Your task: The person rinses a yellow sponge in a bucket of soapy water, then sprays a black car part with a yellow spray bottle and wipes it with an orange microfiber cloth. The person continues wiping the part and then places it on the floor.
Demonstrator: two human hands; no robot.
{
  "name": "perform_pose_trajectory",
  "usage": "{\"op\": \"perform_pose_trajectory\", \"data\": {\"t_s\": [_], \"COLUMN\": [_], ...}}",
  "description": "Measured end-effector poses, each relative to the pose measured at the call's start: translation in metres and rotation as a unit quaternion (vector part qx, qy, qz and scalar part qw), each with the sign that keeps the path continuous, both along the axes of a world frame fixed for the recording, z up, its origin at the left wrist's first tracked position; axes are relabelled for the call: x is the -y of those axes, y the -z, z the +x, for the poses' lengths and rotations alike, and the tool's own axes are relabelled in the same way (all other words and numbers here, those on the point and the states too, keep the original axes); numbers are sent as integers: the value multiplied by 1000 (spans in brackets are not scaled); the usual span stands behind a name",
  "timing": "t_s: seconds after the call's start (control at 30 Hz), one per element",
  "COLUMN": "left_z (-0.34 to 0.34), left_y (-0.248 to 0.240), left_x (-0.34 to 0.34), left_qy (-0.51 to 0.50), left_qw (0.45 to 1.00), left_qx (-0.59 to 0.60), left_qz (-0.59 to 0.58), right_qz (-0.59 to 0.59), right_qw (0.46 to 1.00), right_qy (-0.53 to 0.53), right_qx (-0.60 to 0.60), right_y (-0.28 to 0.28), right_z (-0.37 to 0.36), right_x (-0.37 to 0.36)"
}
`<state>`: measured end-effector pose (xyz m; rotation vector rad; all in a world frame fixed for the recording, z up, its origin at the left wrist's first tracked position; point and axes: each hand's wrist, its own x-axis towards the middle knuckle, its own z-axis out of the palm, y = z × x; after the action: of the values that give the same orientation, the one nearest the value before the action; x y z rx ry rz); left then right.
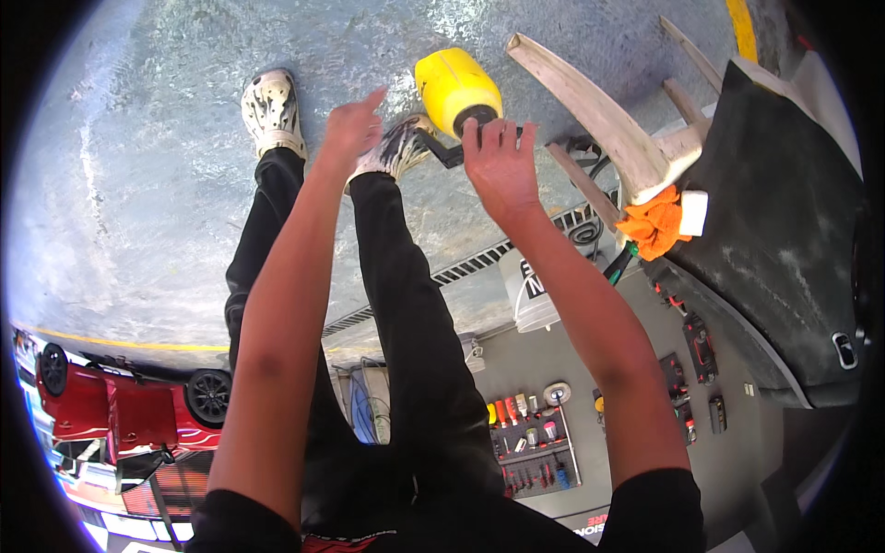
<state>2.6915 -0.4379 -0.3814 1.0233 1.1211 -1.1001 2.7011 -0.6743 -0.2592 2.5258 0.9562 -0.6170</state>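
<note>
My right hand (502, 175) has its fingers around the black top of a yellow tank-shaped bottle (454, 85), which looks like a pump sprayer. A black angled part (442, 150) sticks out beside the fingers, and the palm side of the grip is hidden. My left hand (354, 135) is to the left of the bottle, apart from it, with its index finger stretched out and nothing visible in it. Below that hand, a patterned clog (398, 147) on one foot shows partly. The other clog (274, 111) is farther left on the grey floor.
To the right, a black car panel (765, 194) rests by an upturned-looking pale plastic chair (608, 111). An orange cloth (654, 224) and white block (693, 214) lie on them. A white bucket (535, 309), drain grate (470, 263), red car (138, 405) and tool wall (535, 438) also show.
</note>
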Motion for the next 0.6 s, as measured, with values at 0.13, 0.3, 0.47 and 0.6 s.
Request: {"op": "perform_pose_trajectory", "data": {"t_s": [0.13, 0.3, 0.47, 0.6], "left_z": [49, 38, 29, 32], "left_y": [59, 128, 126, 124], "left_x": [90, 128, 136, 136], "left_qy": [83, 72, 47, 60], "left_qw": [990, 976, 982, 988], "left_qx": [-105, -151, -94, -81], "left_qz": [-35, -142, -159, -118], "right_qz": [-104, -109, -90, -58], "right_qw": [995, 975, 938, 891], "right_qy": [1, 157, 280, 381], "right_qx": [1, -115, -180, -239], "right_y": [29, 34, 21, 24], "right_z": [0, -3, 15, 19], "right_x": [-15, -20, -19, -13]}}
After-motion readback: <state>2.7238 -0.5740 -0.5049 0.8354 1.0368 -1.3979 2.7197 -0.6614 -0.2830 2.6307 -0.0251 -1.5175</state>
